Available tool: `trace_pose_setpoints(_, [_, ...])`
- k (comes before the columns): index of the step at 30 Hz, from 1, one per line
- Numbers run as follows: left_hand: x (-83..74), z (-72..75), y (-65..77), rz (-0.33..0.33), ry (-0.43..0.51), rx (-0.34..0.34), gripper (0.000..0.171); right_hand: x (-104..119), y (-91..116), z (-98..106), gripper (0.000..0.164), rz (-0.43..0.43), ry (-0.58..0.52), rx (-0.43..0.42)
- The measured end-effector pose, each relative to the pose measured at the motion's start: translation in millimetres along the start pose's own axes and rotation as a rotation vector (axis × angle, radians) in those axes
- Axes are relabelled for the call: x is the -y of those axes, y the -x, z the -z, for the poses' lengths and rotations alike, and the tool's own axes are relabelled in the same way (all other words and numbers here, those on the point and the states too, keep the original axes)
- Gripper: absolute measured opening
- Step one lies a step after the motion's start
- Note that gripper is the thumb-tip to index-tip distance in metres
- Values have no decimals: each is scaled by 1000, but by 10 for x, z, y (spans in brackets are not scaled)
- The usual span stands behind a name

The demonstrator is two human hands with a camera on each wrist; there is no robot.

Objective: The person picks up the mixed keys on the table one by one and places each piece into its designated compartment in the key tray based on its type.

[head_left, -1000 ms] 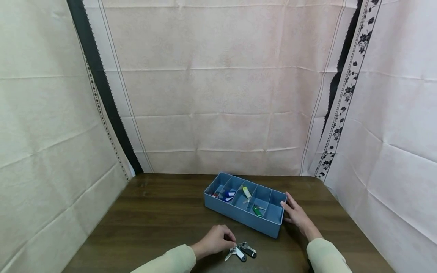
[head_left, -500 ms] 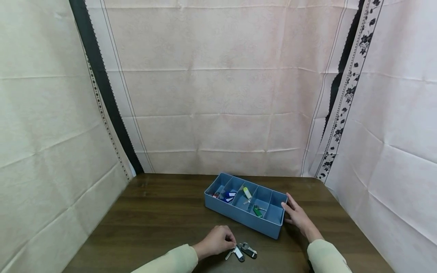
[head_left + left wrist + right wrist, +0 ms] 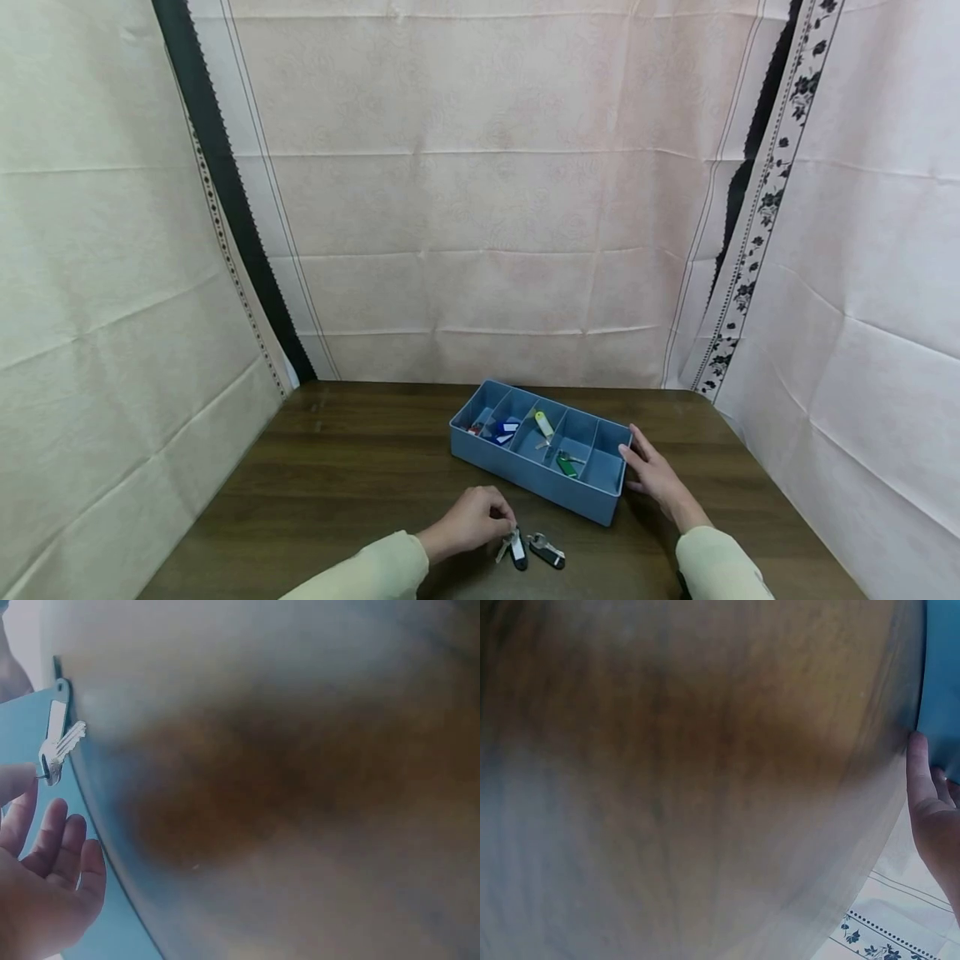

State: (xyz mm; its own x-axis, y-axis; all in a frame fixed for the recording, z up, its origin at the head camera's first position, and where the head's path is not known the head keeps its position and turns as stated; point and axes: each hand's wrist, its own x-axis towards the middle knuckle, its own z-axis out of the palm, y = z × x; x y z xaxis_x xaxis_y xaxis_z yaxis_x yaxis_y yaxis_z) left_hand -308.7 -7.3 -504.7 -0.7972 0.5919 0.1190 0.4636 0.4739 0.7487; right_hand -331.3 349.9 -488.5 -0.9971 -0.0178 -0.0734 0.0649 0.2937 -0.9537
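My left hand point(image 3: 471, 521) pinches the ring of a key with a black key tag point(image 3: 518, 550) between thumb and fingertip, close over the table. In the left wrist view the silver key point(image 3: 71, 739) and its tag point(image 3: 57, 716) stick out past the fingertips, the other fingers loosely bent. Just right of it lies a second key with a black tag point(image 3: 547, 551). My right hand point(image 3: 654, 479) rests against the right end of a blue divided box point(image 3: 525, 477), thumb near the rim and fingers fairly straight along the end wall.
Inside the box are blue key tags point(image 3: 505, 429), a yellow key tag point(image 3: 543, 425), a green one point(image 3: 566, 464) and a small red one point(image 3: 475, 428), in separate compartments. The box stands slanted on the brown wooden table point(image 3: 360, 467). Pale cloth point(image 3: 480, 208) hangs behind and at both sides.
My left hand has drawn the pinched key and tag slightly up and left, away from the second key; the tag now hangs more upright. My right hand and the box stay put.
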Motion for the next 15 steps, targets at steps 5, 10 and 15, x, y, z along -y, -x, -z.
trace_pose_setpoints(5, [-97,80,-24,15,20,-16,6,-19,3,21,69,1,10,4])
trace_pose_setpoints(10, [-204,173,-64,5,36,-34,6,-30,9,22,66,-5,8,7])
trace_pose_setpoints(15, [-317,304,-108,7,66,-57,5,-8,9,-13,64,-2,6,4])
